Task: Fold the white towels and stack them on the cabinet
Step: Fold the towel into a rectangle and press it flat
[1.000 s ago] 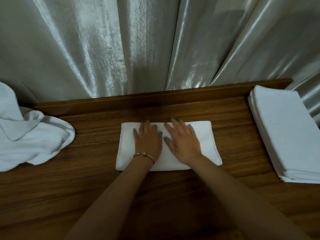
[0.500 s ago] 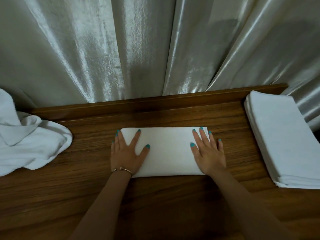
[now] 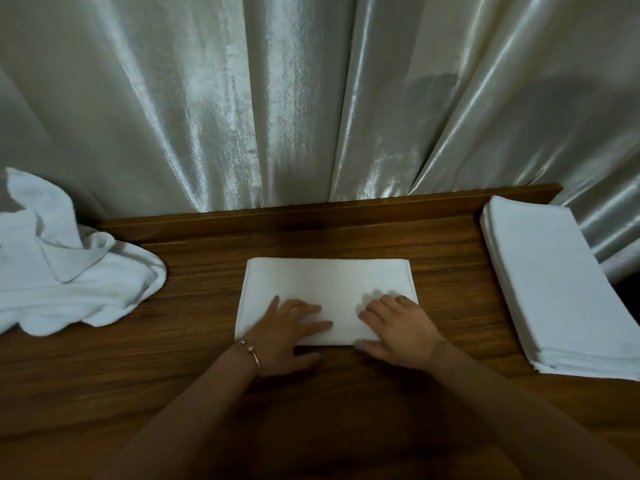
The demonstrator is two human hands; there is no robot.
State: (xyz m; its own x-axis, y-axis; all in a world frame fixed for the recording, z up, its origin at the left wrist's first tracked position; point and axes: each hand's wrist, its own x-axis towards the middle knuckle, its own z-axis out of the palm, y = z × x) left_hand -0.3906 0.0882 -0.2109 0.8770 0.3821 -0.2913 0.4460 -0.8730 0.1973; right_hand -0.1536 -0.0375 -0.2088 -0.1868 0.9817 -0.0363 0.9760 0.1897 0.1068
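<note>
My left hand (image 3: 282, 332) and right hand (image 3: 398, 329) pinch the near edge of the folded towel (image 3: 327, 289) mid-cabinet (image 3: 207, 358). The towel stack (image 3: 554, 282) sits at the right edge, crumpled towels (image 3: 69, 282) left.

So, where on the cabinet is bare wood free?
Bare wood lies between the crumpled towels and the folded towel, and between that towel and the stack. The near edge is taken by both hands, left and right.

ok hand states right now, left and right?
Left hand: grips the near edge of the folded towel, thumb beneath.
Right hand: grips that same edge, fingers curled on top.
</note>
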